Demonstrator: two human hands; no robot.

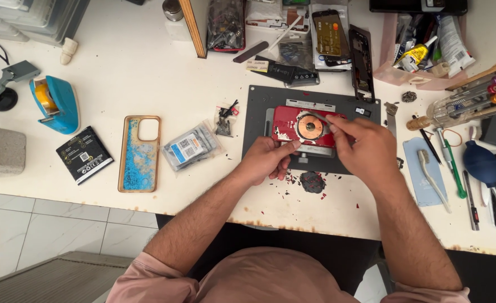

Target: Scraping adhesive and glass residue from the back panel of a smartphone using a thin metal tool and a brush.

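1. A red phone back panel with chipped, flaking paint and a round copper coil [306, 127] lies face-up on a dark grey rectangular work mat [259, 109] on the white worktable [136, 67], directly under both hands.
2. The left hand [267, 160] is closed on the panel's lower left edge, thumb laid along the edge, fingers curled beneath it, pinning it to the mat.
3. The right hand [366, 148] is pinched, thumb and forefinger meeting just beside the coil at the panel's right part. Whether a tool or a flake sits in the pinch cannot be told.
4. Just below the left hand's fingers, off the mat's near edge, lies a small heap of dark red and black scrapings [312, 182], with loose chips scattered around it.
5. Left of the left hand: a clear plastic bag holding flat grey parts with a blue label [191, 147], then a clear phone case with gold rim and blue glitter [139, 153], then a black rectangular battery [84, 154], well apart from the mat.
6. Further left stands a blue tape dispenser [57, 104].
7. Right of the right hand: a pale blue pad with a white toothbrush [430, 177] on it, and beyond it a dark blue rubber air blower [482, 164].
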